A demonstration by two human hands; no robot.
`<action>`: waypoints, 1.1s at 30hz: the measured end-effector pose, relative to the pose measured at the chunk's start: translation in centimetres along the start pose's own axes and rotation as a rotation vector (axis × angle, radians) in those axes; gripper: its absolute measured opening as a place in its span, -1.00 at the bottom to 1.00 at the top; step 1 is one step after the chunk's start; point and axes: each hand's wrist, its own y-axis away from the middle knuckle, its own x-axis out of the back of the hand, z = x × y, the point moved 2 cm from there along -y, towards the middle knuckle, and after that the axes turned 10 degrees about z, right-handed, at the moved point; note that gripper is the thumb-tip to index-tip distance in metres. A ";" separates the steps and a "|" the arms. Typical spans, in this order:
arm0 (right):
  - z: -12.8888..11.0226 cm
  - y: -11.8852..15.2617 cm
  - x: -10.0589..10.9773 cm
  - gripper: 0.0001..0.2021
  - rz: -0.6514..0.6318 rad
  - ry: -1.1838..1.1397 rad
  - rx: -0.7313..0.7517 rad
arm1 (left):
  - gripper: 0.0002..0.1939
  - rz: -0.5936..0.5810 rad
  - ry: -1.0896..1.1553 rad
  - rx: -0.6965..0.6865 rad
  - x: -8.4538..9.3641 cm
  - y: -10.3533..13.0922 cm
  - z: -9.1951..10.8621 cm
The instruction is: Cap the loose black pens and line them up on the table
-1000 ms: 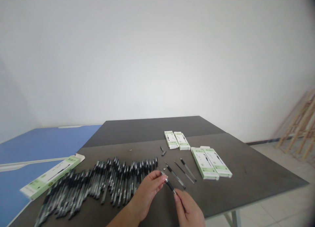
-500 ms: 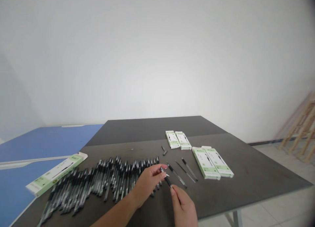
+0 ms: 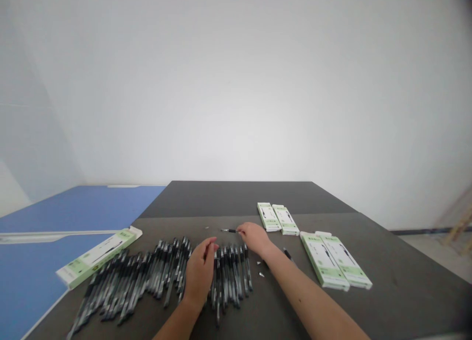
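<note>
My right hand (image 3: 254,237) reaches out over the middle of the table, its fingers closed on a pen (image 3: 229,230) that points left, with a dark grip and a pale tip. My left hand (image 3: 199,272) hovers over the rows of pens, thumb and fingertips drawn together; whatever they hold, if anything, cannot be made out. Many clear-barrelled pens with black ends (image 3: 125,281) lie side by side below and left of it. Another loose pen (image 3: 288,255) is partly hidden behind my right forearm.
Two green-and-white pen boxes (image 3: 324,261) lie at the right, with two more (image 3: 278,218) behind them. A further box (image 3: 99,256) lies slanted at the left edge, beside a blue surface (image 3: 110,202). Small pale scraps (image 3: 261,274) lie on the dark table (image 3: 236,197).
My hands have come apart from around one pen. My right hand has moved forward and left, its forearm now crossing over the loose pens. My left hand has shifted left. The view has tilted slightly.
</note>
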 end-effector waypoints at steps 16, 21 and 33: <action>5.0 -1.3 2.6 -0.79 -0.141 0.138 -0.063 | -0.75 -0.112 -0.031 -0.141 -1.0 1.0 0.2; 8.6 3.9 6.3 -0.78 -0.165 0.306 -0.223 | -0.75 -0.126 -0.026 -0.166 -1.1 1.2 0.4; 7.3 11.4 4.2 -0.78 -0.247 0.382 -0.360 | -0.75 -0.095 -0.011 -0.156 -1.3 0.9 -0.4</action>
